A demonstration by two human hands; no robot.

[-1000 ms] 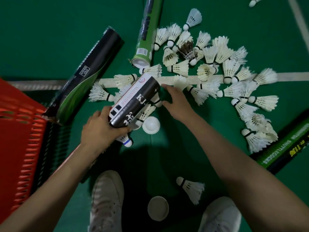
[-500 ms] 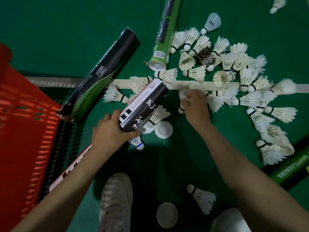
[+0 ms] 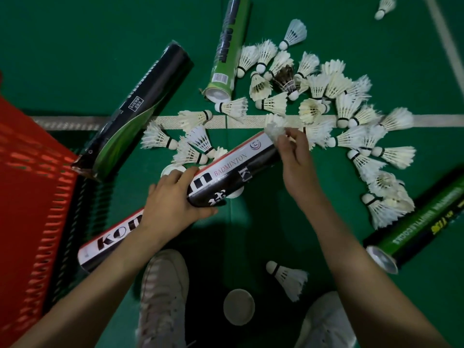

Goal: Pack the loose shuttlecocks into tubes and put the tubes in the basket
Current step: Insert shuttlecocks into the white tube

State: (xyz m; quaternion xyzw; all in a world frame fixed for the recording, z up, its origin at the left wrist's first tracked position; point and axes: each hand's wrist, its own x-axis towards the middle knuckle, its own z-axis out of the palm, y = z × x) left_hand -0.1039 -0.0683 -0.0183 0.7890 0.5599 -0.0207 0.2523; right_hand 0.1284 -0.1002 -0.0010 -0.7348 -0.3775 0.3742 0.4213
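Left hand (image 3: 173,207) clamps tube (image 3: 241,167) mid-length. Right hand (image 3: 297,169) pinches shuttlecock (image 3: 275,130) right at its mouth, blurred. Risk: if it goes in skewed or feathers-first, the skirt crushes and jams on the rim; if the tube tips, contents could slide out. Counts: tubes four, maybe five — stretch under left wrist unclear; caps (image 3: 238,307) three; basket (image 3: 30,197) one, at left; loose shuttlecocks (image 3: 351,101) roughly forty, overlapping.

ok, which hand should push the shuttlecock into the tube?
Right. The right hand pinches a shuttlecock at the open end of the black-and-white tube, and the loose pile lies on that side. The left hand grips the tube's middle, steadying it.
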